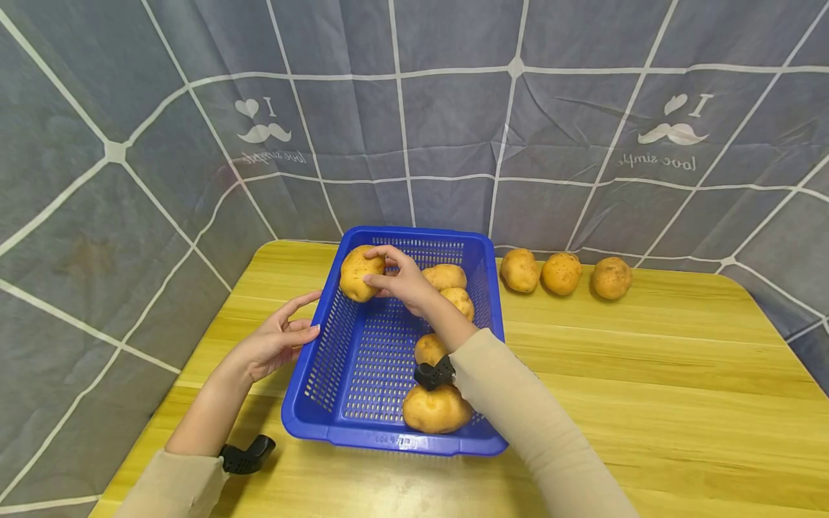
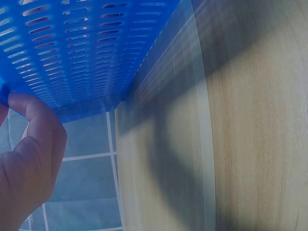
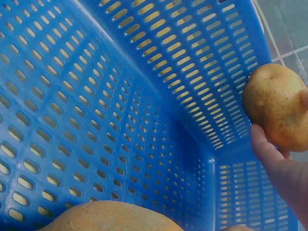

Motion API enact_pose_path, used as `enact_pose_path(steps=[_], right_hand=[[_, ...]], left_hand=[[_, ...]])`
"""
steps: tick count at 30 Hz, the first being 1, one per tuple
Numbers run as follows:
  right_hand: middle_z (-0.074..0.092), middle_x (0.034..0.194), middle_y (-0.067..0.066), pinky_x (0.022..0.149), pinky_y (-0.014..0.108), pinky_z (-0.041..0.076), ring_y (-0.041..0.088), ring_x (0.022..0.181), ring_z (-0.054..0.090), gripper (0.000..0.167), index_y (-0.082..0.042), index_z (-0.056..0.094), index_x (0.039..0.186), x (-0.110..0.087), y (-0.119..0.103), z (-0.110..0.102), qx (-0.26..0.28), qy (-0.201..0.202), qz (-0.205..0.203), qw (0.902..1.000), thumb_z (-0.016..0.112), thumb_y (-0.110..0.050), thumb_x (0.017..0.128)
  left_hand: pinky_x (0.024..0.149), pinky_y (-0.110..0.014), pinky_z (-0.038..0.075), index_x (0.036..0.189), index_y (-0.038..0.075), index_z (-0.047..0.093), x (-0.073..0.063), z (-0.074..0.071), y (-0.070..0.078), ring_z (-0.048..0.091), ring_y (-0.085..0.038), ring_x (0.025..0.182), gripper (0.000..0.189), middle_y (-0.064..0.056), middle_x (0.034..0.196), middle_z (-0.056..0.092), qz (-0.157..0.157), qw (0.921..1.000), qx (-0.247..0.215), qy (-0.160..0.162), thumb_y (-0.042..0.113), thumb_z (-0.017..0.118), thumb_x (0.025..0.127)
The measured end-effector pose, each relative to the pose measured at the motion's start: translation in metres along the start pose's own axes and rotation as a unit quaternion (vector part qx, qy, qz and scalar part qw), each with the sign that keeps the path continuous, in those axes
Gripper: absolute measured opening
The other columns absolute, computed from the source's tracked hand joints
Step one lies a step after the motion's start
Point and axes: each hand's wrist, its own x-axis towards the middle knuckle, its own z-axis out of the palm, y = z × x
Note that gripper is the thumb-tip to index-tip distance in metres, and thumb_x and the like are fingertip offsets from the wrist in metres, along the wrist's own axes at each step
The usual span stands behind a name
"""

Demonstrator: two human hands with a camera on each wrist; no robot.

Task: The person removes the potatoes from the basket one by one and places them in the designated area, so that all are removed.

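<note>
In the head view my right hand [image 1: 404, 280] holds a potato [image 1: 358, 273] in the far left corner of a blue plastic basket [image 1: 395, 447]. The right wrist view shows this potato [image 3: 274, 106] up beside the basket's slotted side wall, the thumb against its skin. My left hand [image 1: 275, 344] grips the left rim of the basket, and its thumb [image 2: 36, 108] shows at the rim in the left wrist view. Several potatoes lie along the basket's right side, the nearest a large potato [image 1: 437, 410]; my right forearm partly covers this row.
Behind the basket's right side, three potatoes stand in a row on the wooden table [image 1: 648, 388]: a left one [image 1: 519, 270], a middle one [image 1: 561, 273] and a right one [image 1: 611, 278]. A grey checked cloth [image 1: 453, 129] hangs along the table's back and left.
</note>
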Motion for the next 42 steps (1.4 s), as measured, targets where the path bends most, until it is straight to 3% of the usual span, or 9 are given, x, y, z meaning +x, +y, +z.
enact_pose_path(steps=[12,25,31,36,42], right_hand=[[0.041,0.116,0.013,0.071,0.036,0.056,0.021,0.094,0.052,0.038,-0.004,0.055,0.121,-0.006,-0.007,0.003,0.025,-0.012,0.017,0.9995,0.059,0.007,0.086],[0.042,0.118,0.014,0.071,0.037,0.056,0.023,0.099,0.051,0.04,-0.006,0.055,0.123,-0.012,-0.018,0.003,0.017,-0.023,0.036,0.9989,0.06,0.005,0.086],[0.049,0.123,0.017,0.072,0.043,0.055,0.026,0.1,0.054,0.042,-0.008,0.055,0.125,-0.019,-0.031,0.001,0.035,-0.006,0.075,0.9965,0.058,0.006,0.085],[0.05,0.125,0.017,0.072,0.043,0.055,0.027,0.095,0.057,0.046,-0.011,0.053,0.127,-0.026,-0.037,-0.006,0.029,0.003,0.108,0.9937,0.059,0.006,0.084],[0.047,0.124,0.021,0.068,0.04,0.055,0.031,0.096,0.058,0.055,-0.013,0.047,0.135,-0.037,-0.045,-0.018,0.037,-0.004,0.105,0.9938,0.057,0.007,0.084]], left_hand=[[0.074,-0.031,0.055,0.143,0.015,0.02,-0.001,0.0,-0.002,0.066,-0.018,0.081,0.063,-0.006,0.095,0.065,0.006,0.9999,0.002,-0.008,-0.003,0.053,0.092],[0.074,-0.031,0.055,0.144,0.014,0.019,-0.001,0.001,-0.003,0.066,-0.017,0.081,0.065,-0.006,0.094,0.065,0.003,1.0,0.0,-0.008,-0.002,0.053,0.092],[0.075,-0.031,0.055,0.145,0.013,0.017,-0.002,0.001,-0.002,0.066,-0.018,0.082,0.067,-0.006,0.096,0.065,0.01,0.9999,0.0,-0.012,-0.001,0.054,0.092],[0.075,-0.031,0.055,0.145,0.014,0.018,-0.001,0.001,-0.002,0.066,-0.017,0.082,0.066,-0.006,0.095,0.065,0.008,0.9999,0.006,-0.01,-0.001,0.055,0.092],[0.074,-0.03,0.055,0.144,0.015,0.019,-0.002,0.0,-0.002,0.066,-0.017,0.081,0.064,-0.006,0.094,0.065,0.007,0.9999,0.005,-0.009,-0.001,0.054,0.092]])
